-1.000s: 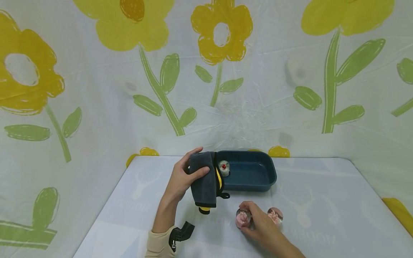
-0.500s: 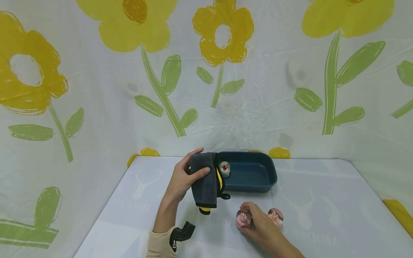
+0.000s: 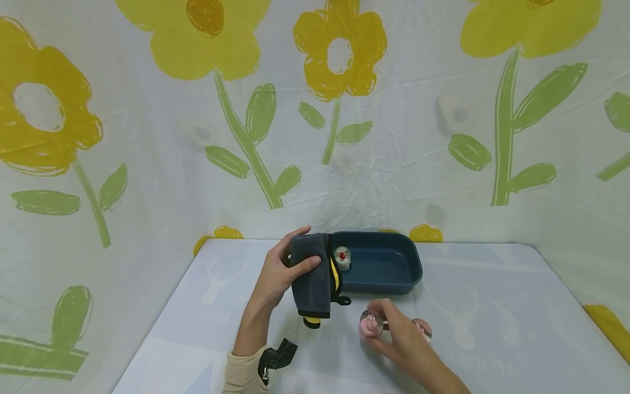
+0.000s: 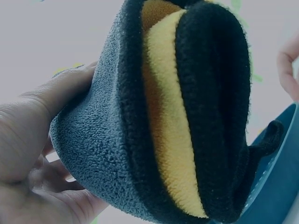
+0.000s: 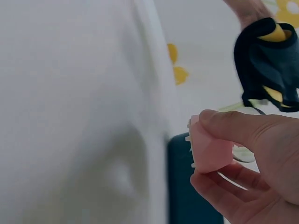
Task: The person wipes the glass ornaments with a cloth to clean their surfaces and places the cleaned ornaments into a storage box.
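A folded grey cloth (image 3: 312, 290) with black edging and a yellow inner side is in my left hand (image 3: 273, 273), thumb on its front and fingers behind. It hangs over the left end of the blue tray. My right hand (image 3: 408, 345) pinches a small clear globe (image 3: 370, 325) with a pink figure inside, in front of the tray. The right wrist view shows its pink base (image 5: 211, 149) between thumb and fingers, with small knobs along the edge. Another pink globe (image 3: 424, 328) sits on the table, partly hidden behind the right hand.
The blue tray (image 3: 376, 287) stands at the table's back edge. Inside its left end lies a whitish round ornament (image 3: 342, 258) with a red spot, close to the cloth. A flower-printed curtain (image 3: 394, 164) rises behind the white table (image 3: 482, 323).
My right hand has shifted slightly up and tilted the globe, which now shows more clear glass on top. More of the other globe is covered. The left hand and cloth stay put.
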Demonstrator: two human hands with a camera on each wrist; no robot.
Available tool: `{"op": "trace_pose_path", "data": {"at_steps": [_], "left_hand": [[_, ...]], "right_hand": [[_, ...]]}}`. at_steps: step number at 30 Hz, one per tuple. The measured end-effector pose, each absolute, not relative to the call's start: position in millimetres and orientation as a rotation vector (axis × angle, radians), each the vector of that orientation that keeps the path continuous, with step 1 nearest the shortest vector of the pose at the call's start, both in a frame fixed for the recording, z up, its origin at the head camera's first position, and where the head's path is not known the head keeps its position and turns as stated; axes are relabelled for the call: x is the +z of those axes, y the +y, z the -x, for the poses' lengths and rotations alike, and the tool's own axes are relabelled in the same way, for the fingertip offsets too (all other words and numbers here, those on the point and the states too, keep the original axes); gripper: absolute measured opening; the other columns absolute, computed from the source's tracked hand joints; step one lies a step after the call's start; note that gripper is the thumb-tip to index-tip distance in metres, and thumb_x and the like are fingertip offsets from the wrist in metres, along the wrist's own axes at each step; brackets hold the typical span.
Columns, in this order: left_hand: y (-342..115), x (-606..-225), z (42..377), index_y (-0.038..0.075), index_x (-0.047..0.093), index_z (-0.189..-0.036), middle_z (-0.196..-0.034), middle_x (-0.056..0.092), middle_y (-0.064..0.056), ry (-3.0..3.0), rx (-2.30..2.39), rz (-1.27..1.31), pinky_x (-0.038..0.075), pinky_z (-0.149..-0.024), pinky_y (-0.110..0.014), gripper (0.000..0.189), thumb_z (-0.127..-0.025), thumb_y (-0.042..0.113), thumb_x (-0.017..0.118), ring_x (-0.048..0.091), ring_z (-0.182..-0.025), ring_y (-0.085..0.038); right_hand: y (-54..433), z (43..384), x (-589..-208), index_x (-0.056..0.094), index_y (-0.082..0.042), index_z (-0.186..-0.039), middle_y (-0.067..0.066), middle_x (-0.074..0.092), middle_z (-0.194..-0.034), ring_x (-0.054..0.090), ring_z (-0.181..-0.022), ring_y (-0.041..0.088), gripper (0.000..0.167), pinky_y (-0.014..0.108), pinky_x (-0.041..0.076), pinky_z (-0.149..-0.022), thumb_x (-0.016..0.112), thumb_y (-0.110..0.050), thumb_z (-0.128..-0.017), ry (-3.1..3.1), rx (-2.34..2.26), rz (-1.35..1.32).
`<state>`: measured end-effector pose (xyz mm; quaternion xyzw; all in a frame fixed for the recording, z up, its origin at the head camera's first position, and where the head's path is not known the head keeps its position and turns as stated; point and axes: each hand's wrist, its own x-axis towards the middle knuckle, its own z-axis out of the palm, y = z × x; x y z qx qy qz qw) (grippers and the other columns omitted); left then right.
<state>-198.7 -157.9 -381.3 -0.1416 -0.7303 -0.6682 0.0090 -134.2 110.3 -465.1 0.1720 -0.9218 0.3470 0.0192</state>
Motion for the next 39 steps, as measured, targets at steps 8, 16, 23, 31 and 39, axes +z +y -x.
{"op": "trace_pose_path", "data": {"at_steps": [8, 16, 23, 31, 39], "left_hand": [[-156.1, -380.8, 197.8, 0.034, 0.049, -0.141, -0.122, 0.058, -0.015, -2.289, -2.083, 0.439, 0.058, -0.081, -0.037, 0.062, -0.086, 0.022, 0.075, 0.064, -0.098, -0.025], [-155.9, -380.6, 198.2, 0.034, 0.049, -0.142, -0.122, 0.058, -0.015, -2.285, -2.081, 0.455, 0.058, -0.08, -0.036, 0.062, -0.086, 0.023, 0.075, 0.064, -0.098, -0.025], [-155.5, -380.7, 199.1, 0.034, 0.05, -0.141, -0.121, 0.058, -0.015, -2.284, -2.093, 0.452, 0.058, -0.079, -0.036, 0.062, -0.086, 0.023, 0.076, 0.064, -0.097, -0.025], [-152.7, -381.6, 198.4, 0.034, 0.05, -0.141, -0.119, 0.058, -0.015, -2.285, -2.109, 0.465, 0.058, -0.078, -0.036, 0.062, -0.086, 0.022, 0.076, 0.065, -0.095, -0.025], [-150.5, -382.7, 198.9, 0.034, 0.05, -0.141, -0.118, 0.059, -0.014, -2.293, -2.107, 0.462, 0.059, -0.077, -0.037, 0.062, -0.085, 0.023, 0.076, 0.065, -0.094, -0.025]], "right_hand": [[111.9, 140.3, -450.2, 0.049, -0.02, -0.119, -0.009, 0.064, -0.109, 0.063, -0.097, 0.006, 0.064, 0.023, 0.057, -0.08, 0.089, -0.014, -0.069, -2.739, 1.141, -0.482], [121.6, 155.7, -430.5, 0.046, -0.014, -0.123, 0.003, 0.064, -0.115, 0.065, -0.098, 0.018, 0.067, 0.03, 0.059, -0.079, 0.087, -0.008, -0.071, -2.57, 1.183, -0.539], [131.1, 164.2, -422.9, 0.046, -0.011, -0.126, 0.0, 0.069, -0.114, 0.067, -0.096, 0.014, 0.07, 0.031, 0.059, -0.078, 0.086, -0.002, -0.07, -2.443, 1.191, -0.568], [131.2, 168.2, -421.3, 0.049, -0.014, -0.129, -0.004, 0.069, -0.118, 0.068, -0.103, 0.013, 0.068, 0.031, 0.059, -0.082, 0.085, -0.003, -0.072, -2.401, 1.241, -0.606], [128.5, 171.2, -417.6, 0.049, -0.015, -0.137, 0.0, 0.072, -0.114, 0.071, -0.1, 0.017, 0.076, 0.029, 0.058, -0.08, 0.087, -0.012, -0.072, -2.403, 1.235, -0.549]]}}
